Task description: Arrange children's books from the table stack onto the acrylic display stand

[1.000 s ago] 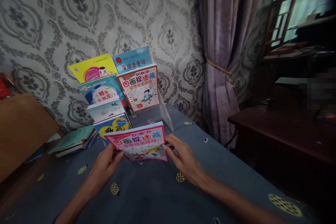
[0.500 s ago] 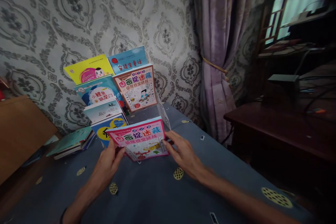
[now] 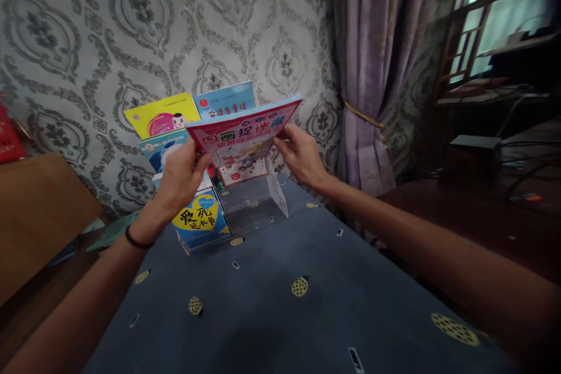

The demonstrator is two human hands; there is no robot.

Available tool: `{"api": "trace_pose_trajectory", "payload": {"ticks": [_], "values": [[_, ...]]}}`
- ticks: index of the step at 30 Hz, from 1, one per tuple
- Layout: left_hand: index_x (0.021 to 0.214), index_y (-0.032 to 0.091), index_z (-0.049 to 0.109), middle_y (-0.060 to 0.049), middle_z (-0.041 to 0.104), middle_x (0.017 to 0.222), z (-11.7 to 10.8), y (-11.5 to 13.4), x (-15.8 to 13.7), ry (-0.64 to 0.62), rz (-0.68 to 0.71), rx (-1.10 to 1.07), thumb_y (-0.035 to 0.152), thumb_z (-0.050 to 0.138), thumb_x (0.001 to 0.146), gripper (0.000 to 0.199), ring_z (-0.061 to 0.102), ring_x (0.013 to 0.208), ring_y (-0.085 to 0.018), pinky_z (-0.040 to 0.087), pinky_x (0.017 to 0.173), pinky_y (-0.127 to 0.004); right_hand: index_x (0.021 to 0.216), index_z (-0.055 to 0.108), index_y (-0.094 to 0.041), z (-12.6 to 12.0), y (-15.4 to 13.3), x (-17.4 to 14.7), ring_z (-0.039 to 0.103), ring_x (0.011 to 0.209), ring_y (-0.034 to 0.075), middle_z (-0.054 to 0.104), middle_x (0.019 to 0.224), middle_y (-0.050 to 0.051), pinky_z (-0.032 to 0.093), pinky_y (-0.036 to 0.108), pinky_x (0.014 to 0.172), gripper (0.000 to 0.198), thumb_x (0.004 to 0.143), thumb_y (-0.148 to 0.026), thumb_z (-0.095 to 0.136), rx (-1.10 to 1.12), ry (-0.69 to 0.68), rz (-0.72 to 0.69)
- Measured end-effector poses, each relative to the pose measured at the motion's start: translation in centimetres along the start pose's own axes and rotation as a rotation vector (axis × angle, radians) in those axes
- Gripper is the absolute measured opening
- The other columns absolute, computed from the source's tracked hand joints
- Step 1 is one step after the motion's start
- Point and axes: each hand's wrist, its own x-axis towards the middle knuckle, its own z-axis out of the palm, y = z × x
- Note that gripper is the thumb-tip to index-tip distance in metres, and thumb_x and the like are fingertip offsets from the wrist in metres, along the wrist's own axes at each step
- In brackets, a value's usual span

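A pink-edged picture book is held up in front of a clear tiered book rack, its top tipped toward me. My left hand grips the book's left edge, and my right hand pinches its right edge. Behind it, partly covered, stands a brown-bordered book in the rack's right side. A light blue book and a yellow book rise at the back. On the left, below the yellow one, are a teal book and, lowest, a blue book with a yellow heart.
A dark blue cloth with yellow printed patches covers the table. At the left stand a cardboard box and a red item; a teal book lies beside the box. Patterned wall, purple curtain and a dark red desk border the table.
Both hands have raised the pink-edged book from low in front of the rack up and forward, tilting it. The blue heart book now shows below it. My view has shifted slightly.
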Motion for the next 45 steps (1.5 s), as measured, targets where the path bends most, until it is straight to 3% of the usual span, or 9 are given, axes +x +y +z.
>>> {"api": "trace_pose_trajectory", "payload": {"ticks": [6, 16, 27, 30, 32, 37, 40, 45], "values": [[0.108, 0.021, 0.055, -0.005, 0.070, 0.090, 1.2, -1.3, 2.1, 0.011, 0.041, -0.051, 0.030, 0.051, 0.096, 0.016, 0.070, 0.086, -0.024, 0.056, 0.078, -0.037, 0.106, 0.066, -0.022, 1.7, 2.7, 3.1, 0.066, 0.092, 0.024, 0.072, 0.098, 0.006, 0.056, 0.044, 0.086, 0.021, 0.089, -0.025, 0.054, 0.040, 0.012, -0.014], [0.113, 0.019, 0.056, -0.007, 0.071, 0.093, 3.5, -3.2, 1.5, -0.018, -0.045, -0.020, 0.024, 0.052, 0.096, 0.018, 0.071, 0.093, -0.027, 0.057, 0.086, -0.043, 0.113, 0.065, -0.019, 3.0, 4.0, 3.0, 0.065, 0.098, 0.023, 0.070, 0.108, 0.008, 0.053, 0.043, 0.094, 0.027, 0.091, -0.019, 0.050, 0.008, -0.064, 0.073], [0.114, 0.021, 0.054, -0.008, 0.072, 0.095, 5.8, -4.7, 1.4, -0.094, -0.119, -0.102, 0.024, 0.052, 0.096, 0.019, 0.071, 0.093, -0.026, 0.057, 0.087, -0.044, 0.104, 0.068, -0.019, 3.7, 5.7, 2.3, 0.066, 0.091, 0.024, 0.073, 0.100, 0.007, 0.055, 0.040, 0.084, 0.023, 0.087, -0.021, 0.052, -0.095, -0.117, 0.143], [0.113, 0.018, 0.052, -0.009, 0.071, 0.093, 5.8, -4.6, 1.7, -0.115, -0.128, -0.062, 0.019, 0.054, 0.093, 0.020, 0.071, 0.092, -0.027, 0.057, 0.087, -0.045, 0.103, 0.068, -0.017, 3.7, 5.9, 2.4, 0.066, 0.090, 0.025, 0.073, 0.099, 0.008, 0.054, 0.041, 0.084, 0.024, 0.086, -0.019, 0.051, -0.132, -0.131, 0.154], [0.121, 0.016, 0.049, -0.010, 0.070, 0.095, 5.6, -4.2, 2.1, -0.066, -0.122, -0.017, 0.016, 0.056, 0.092, 0.031, 0.071, 0.093, -0.028, 0.056, 0.086, -0.044, 0.103, 0.068, -0.017, 3.7, 6.0, 2.6, 0.066, 0.089, 0.026, 0.073, 0.097, 0.009, 0.053, 0.042, 0.085, 0.025, 0.085, -0.018, 0.051, -0.157, -0.142, 0.154], [0.146, 0.019, 0.029, -0.017, 0.061, 0.125, 4.3, -2.8, 3.3, 0.041, -0.039, 0.100, 0.013, 0.055, 0.092, 0.061, 0.065, 0.110, -0.030, 0.052, 0.094, -0.044, 0.100, 0.069, -0.020, 3.9, 6.4, 3.6, 0.066, 0.090, 0.026, 0.074, 0.094, 0.007, 0.053, 0.040, 0.086, 0.023, 0.084, -0.017, 0.052, -0.235, -0.165, 0.178], [0.146, 0.021, 0.033, -0.017, 0.056, 0.134, 3.7, -2.3, 3.9, 0.013, -0.009, 0.211, 0.012, 0.053, 0.092, 0.058, 0.060, 0.116, -0.033, 0.052, 0.094, -0.046, 0.100, 0.070, -0.020, 4.2, 6.7, 4.0, 0.067, 0.089, 0.026, 0.075, 0.093, 0.008, 0.053, 0.040, 0.085, 0.024, 0.084, -0.017, 0.053, -0.267, -0.185, 0.191], [0.142, 0.017, 0.045, -0.015, 0.060, 0.120, 3.8, -2.5, 4.2, 0.000, 0.019, 0.362, 0.012, 0.047, 0.093, 0.049, 0.053, 0.118, -0.034, 0.049, 0.098, -0.049, 0.102, 0.071, -0.018, 4.6, 7.4, 3.7, 0.068, 0.092, 0.030, 0.076, 0.096, 0.010, 0.052, 0.045, 0.089, 0.026, 0.083, -0.016, 0.054, -0.327, -0.220, 0.220]]}}
